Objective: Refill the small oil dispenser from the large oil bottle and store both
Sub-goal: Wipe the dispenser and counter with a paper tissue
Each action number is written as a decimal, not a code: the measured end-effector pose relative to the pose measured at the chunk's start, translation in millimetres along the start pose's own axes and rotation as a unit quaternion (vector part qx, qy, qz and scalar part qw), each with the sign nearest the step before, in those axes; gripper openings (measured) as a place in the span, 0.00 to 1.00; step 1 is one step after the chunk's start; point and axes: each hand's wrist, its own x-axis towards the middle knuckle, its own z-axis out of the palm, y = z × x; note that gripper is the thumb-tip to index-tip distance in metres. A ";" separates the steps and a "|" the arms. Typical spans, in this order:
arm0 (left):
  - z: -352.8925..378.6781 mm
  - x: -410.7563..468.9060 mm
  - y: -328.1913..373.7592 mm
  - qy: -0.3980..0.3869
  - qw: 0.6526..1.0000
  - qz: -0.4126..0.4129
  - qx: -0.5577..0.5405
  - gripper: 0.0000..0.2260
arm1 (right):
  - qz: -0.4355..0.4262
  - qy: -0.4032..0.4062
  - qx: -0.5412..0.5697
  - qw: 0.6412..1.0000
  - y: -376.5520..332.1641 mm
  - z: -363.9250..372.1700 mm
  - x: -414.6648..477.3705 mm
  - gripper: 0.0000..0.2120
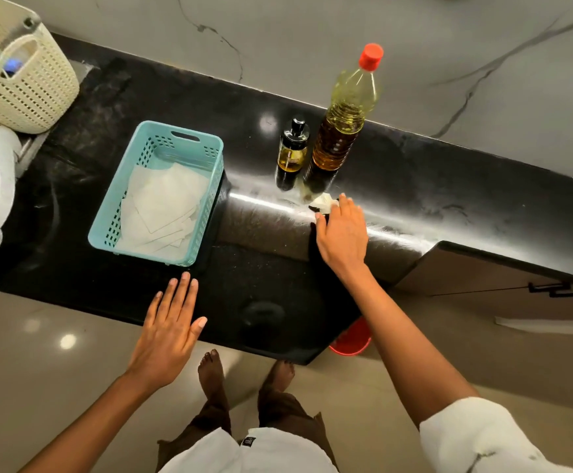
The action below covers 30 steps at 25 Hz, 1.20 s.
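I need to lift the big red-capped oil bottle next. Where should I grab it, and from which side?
Grip the large oil bottle round its ribbed middle with the right hand, coming from the front-right. It stands upright, the small dispenser crowds its left side and the wall is behind; the ribs should help against slipping.

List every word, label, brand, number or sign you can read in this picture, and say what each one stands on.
No text here can be read.
On the small oil dispenser: a faint mark on its front, too blurred to read.
On the white garment: a dark tag, too small to read.
On the large oil bottle: no label shows.
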 end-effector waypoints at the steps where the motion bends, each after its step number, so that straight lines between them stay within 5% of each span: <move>1: -0.4 0.4 1.0 -0.002 1.000 -0.001 -0.002 0.32 | 0.005 -0.004 0.020 1.000 1.5 -0.1 -0.5 0.30; 12: -7.2 2.5 4.9 -0.020 1.000 -0.016 -0.002 0.32 | 0.015 -0.082 0.054 0.995 -54.3 23.5 7.7 0.52; 19: -6.5 -0.1 4.0 -0.018 1.000 -0.010 -0.006 0.32 | -0.161 -0.122 0.031 0.979 -86.0 32.4 -41.8 0.49; 26: -3.4 1.2 5.5 -0.011 1.000 -0.014 -0.007 0.32 | 0.118 -0.100 0.034 0.987 31.6 -1.1 23.4 0.51; 30: -4.3 2.9 3.8 -0.005 1.000 -0.007 0.001 0.32 | 0.060 -0.119 0.021 0.991 -30.9 9.7 51.9 0.52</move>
